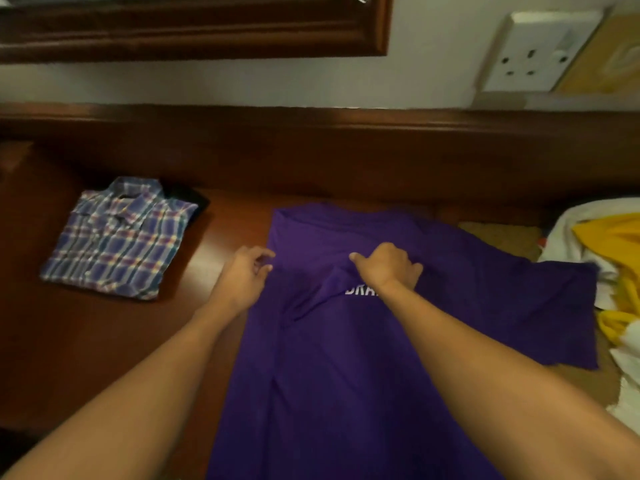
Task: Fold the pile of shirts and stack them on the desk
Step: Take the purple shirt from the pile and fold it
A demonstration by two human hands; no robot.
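Purple short-sleeved cotton T-shirt (346, 375) lies flat on the dark brown wooden desk (86, 341), centre to lower centre of frame. Its long axis runs top to bottom of frame, slightly slanted. The collar end points to upper centre by the wall; the hem runs off the bottom edge. Left side edge reads straight, so I judge it already folded in. Right sleeve (554, 306) sticks out toward the right of frame, unfolded.

Right hand (388, 268) is mid-chest, just above the white lettering (360, 292), fingers curled into a bunch of cloth and clamped on the shirt. Left hand (242, 275) is at the shirt's left edge, fingers loosely bent. I can't tell if it pinches the cloth.

My read: next fold is the right side, sleeve inward. The sleeve lies right of the right hand, so that hand is nearer; the left would have to cross.

Folded blue plaid shirt (117, 240) at left of frame is the stack. White and yellow garment pile (609, 244) at the right edge is still unfolded.
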